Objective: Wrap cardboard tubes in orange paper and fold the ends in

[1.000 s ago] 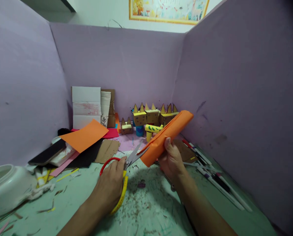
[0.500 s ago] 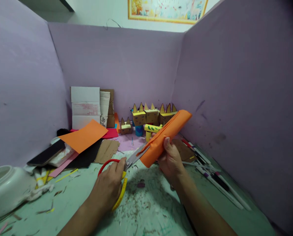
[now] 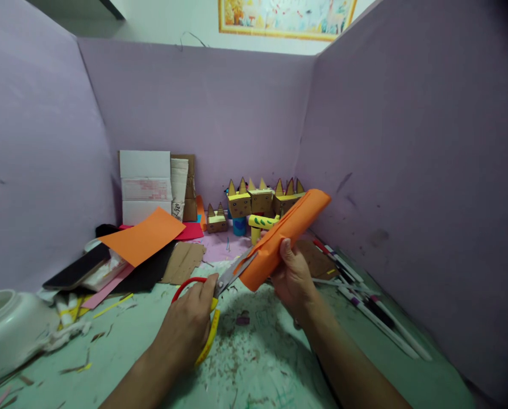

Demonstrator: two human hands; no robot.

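Observation:
My left hand point(image 3: 188, 321) is wrapped round the handles of a pair of scissors point(image 3: 228, 279), one red and one yellow. The parted blades reach the lower left end of a rolled sheet of orange paper point(image 3: 290, 233), one blade lying across it. That roll is in my right hand point(image 3: 294, 278), thumb on top and the other fingers mostly hidden behind. It slants up to the right above the green table. Just behind it is a yellow tube figure point(image 3: 262, 222) with green leaf marks, partly covered by the roll.
Cardboard box heads point(image 3: 261, 200) with pointed ears stand at the back. Left are a flat orange sheet point(image 3: 145, 236), a cardboard piece point(image 3: 183, 262) and a white pot point(image 3: 17, 326). Several markers point(image 3: 379, 321) lie right. Scraps litter the green table point(image 3: 121, 352). Purple panels point(image 3: 203, 108) enclose three sides.
The whole view has shifted slightly, so things sit a little further left. My hands, the scissors and the orange roll keep nearly the same pose.

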